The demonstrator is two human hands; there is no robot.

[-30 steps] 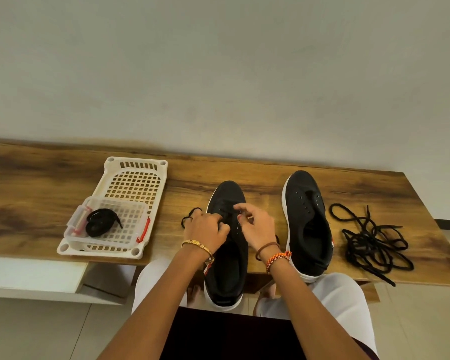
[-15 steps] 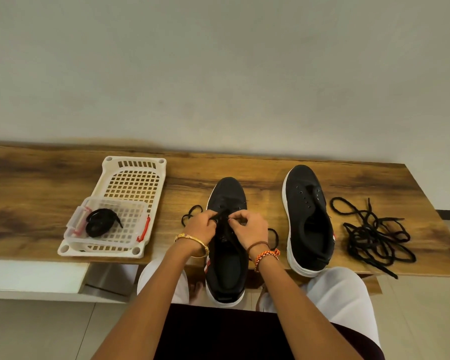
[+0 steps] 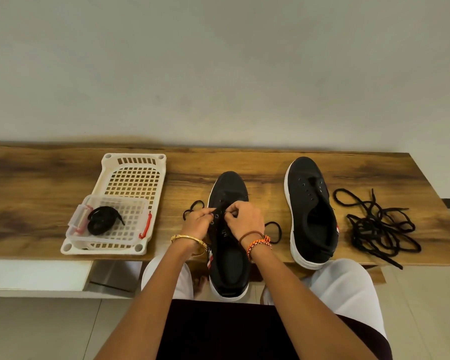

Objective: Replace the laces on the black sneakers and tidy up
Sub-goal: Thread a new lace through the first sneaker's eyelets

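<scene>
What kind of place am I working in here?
Probably a room at home, though I can't be sure: a long wooden table against a plain wall, a tiled floor, and a white plastic basket on the table beside the sneakers.

We see a wooden table (image 3: 50,198) against a pale wall. On it lie a white lattice tray (image 3: 151,162) at the left, 2 black sneakers, the nearer one (image 3: 229,268) overhanging the front edge and the other (image 3: 312,240) to its right, and a tangle of black laces (image 3: 379,227) farthest right.
</scene>
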